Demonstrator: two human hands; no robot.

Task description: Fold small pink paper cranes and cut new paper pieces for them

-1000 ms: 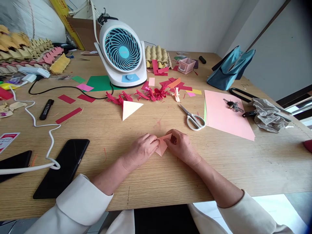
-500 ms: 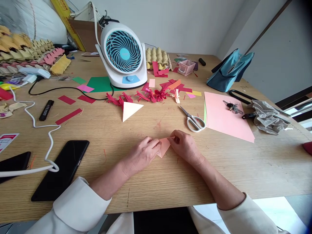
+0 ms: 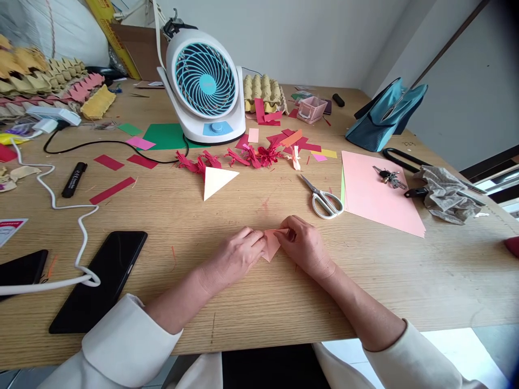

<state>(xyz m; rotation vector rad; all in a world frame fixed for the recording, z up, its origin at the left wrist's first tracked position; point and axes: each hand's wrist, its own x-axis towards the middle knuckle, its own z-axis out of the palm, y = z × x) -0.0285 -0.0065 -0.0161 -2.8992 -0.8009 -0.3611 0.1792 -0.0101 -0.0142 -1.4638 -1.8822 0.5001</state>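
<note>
A small folded piece of salmon-pink paper [image 3: 271, 247] lies on the wooden table between my hands. My left hand [image 3: 240, 251] holds down its left side, fingers close together. At the upper right, my right hand [image 3: 305, 242] pinches the paper's edge between thumb and finger. Part of the paper is hidden under the fingers. Beyond my right hand lie white-handled scissors [image 3: 324, 203], blades pointing up and left. A cream paper triangle [image 3: 218, 181] rests farther back, against a row of crumpled red paper pieces [image 3: 267, 155].
A white and blue fan [image 3: 207, 84] stands at the back. Pink sheets [image 3: 381, 192] with keys [image 3: 390, 177] on them lie at right, near a blue bag [image 3: 383, 119]. At left are a black phone [image 3: 101, 281], a marker [image 3: 74, 180] and a white cable [image 3: 83, 232].
My right thumb and finger have shifted slightly left over the paper, bending its upper right edge. My left hand stays nearly in place. The view has moved slightly.
</note>
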